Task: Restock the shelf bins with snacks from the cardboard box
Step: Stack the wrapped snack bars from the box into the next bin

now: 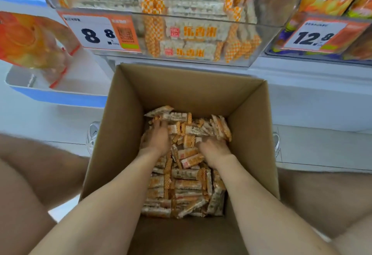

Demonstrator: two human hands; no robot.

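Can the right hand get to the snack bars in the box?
Probably yes: the cardboard box is open on top, nothing covers the snack bars, and the right hand is down among them.

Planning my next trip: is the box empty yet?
Not empty: snacks cover the box floor, left hand and right hand among them.

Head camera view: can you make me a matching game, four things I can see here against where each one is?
Things:
1 cardboard box
2 clear shelf bin
3 12.8 price tag
4 left hand

Places:
a upper right corner
b down among the loose snack bars
c open, between the person's legs
d above the box, carrying the 8.8 price tag

Pairs: 1-c, 2-d, 3-a, 4-b
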